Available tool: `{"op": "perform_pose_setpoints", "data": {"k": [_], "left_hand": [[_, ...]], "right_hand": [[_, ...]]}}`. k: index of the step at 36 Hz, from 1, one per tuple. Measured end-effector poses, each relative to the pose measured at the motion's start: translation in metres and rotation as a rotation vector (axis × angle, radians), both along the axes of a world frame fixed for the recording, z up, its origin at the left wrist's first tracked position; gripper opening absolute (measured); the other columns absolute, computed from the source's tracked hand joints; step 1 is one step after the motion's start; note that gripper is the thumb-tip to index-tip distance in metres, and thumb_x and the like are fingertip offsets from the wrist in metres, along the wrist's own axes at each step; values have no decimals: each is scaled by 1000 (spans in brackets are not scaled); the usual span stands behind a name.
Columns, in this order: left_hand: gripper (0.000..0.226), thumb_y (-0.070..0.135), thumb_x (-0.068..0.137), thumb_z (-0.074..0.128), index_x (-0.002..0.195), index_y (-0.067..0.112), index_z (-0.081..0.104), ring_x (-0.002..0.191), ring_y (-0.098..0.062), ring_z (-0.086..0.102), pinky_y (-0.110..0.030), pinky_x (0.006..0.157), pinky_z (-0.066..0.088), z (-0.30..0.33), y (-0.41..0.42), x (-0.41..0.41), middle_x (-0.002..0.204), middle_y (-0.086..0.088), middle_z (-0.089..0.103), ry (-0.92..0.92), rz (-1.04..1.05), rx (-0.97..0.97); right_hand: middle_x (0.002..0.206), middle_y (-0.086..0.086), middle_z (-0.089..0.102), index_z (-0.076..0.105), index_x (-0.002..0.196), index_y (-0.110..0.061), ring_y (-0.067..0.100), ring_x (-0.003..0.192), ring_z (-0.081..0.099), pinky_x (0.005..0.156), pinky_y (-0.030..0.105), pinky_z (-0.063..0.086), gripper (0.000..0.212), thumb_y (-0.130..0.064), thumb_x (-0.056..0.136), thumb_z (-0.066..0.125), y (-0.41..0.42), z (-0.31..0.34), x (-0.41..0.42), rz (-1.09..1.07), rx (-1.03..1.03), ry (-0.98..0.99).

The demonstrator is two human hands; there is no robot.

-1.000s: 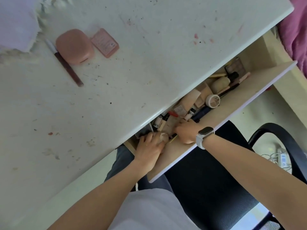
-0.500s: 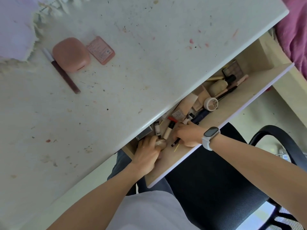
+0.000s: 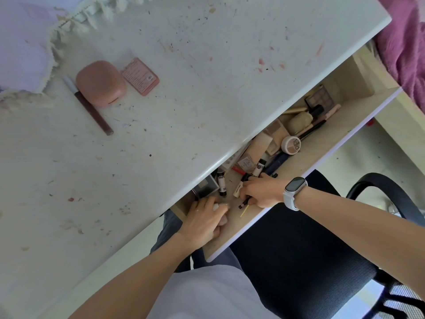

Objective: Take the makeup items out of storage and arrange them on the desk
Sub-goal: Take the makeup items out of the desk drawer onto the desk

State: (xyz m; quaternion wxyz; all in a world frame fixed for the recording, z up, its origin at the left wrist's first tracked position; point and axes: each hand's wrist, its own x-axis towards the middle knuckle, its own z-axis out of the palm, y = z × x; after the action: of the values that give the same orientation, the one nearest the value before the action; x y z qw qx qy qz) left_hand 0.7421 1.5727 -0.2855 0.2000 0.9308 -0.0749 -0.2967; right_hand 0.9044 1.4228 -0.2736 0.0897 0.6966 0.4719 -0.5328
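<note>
Both hands were down in the open drawer (image 3: 326, 143) under the white bench (image 3: 184, 111). The left hand (image 3: 202, 223) had its fingers curled round a small pale object that was mostly hidden, so what it was could not be told. The right hand (image 3: 261, 192), a white smartwatch (image 3: 294, 193) on its wrist, had its fingers bent around a thin dark pencil (image 3: 244, 203), with a cream tube (image 3: 238, 189) just beside the fingertips. More makeup lay jumbled further along the drawer: a round compact (image 3: 291, 145), an eyeshadow palette (image 3: 320, 99), a beige tube (image 3: 256, 149). On the bench sat a pink rounded case (image 3: 101, 82), touching a flat pink palette (image 3: 140, 75), with a dark brown pencil (image 3: 92, 111) just beside the case.
</note>
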Motion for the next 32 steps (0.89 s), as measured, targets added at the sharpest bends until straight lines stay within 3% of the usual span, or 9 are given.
{"op": "perform_pose_setpoints", "data": {"k": [3,6,9,16,20,22,24,27,32], "left_hand": [[44,27,81,57,123,21,44,107,-24,47,-34,90,41,0,7,3,123,-4,44,11,88,-107],[37,26,77,63,109,13,48,94,-21,52,-24,74,39,5,10,5,108,-3,49,-4,222,-256],[34,27,78,66,102,13,46,85,-15,52,-21,68,41,15,9,5,97,2,49,40,370,-385],[33,29,79,66,97,24,39,80,-6,50,-22,69,45,46,10,12,88,10,49,78,571,-606],[32,30,74,64,96,29,41,82,-5,52,-18,71,45,70,21,25,90,11,51,-2,662,-705],[35,28,73,64,96,36,40,84,-3,53,-14,72,44,81,28,32,91,15,52,-61,714,-728],[34,36,69,61,97,36,41,84,-2,54,-11,71,44,93,35,37,93,20,53,-63,801,-760],[39,45,62,56,97,34,43,85,2,55,-10,70,46,106,48,40,93,29,51,-118,905,-765],[34,45,65,60,94,31,48,85,8,54,-9,68,47,123,88,39,90,21,55,-282,1141,-763]], "right_hand": [[124,0,46,49,126,-21,21,116,36,96,38,27,30,-21,97,43,0,2,-1,16,-25,-12],[123,2,46,48,125,-16,22,114,38,85,32,25,30,-23,97,41,-2,3,-4,46,-12,-66],[119,4,49,50,120,-14,22,109,43,80,29,25,26,-22,97,41,-4,5,-6,-19,53,-107],[93,-7,53,47,102,-27,15,90,48,87,31,32,10,-20,98,41,-8,36,5,-492,215,-49],[85,-7,58,47,92,-33,7,81,56,75,25,44,17,-18,97,43,3,66,7,-804,314,142],[76,-8,55,51,95,-28,-1,69,53,69,18,42,16,-14,97,44,14,79,10,-919,410,200],[71,-4,53,54,99,-15,6,63,50,65,17,42,12,-8,97,44,30,89,13,-1060,505,267],[67,0,51,54,97,-15,11,58,45,58,19,39,18,-2,96,41,58,101,15,-1276,616,322],[73,0,56,54,114,-5,10,55,46,52,15,39,36,12,89,34,113,110,16,-1354,657,313]]}}
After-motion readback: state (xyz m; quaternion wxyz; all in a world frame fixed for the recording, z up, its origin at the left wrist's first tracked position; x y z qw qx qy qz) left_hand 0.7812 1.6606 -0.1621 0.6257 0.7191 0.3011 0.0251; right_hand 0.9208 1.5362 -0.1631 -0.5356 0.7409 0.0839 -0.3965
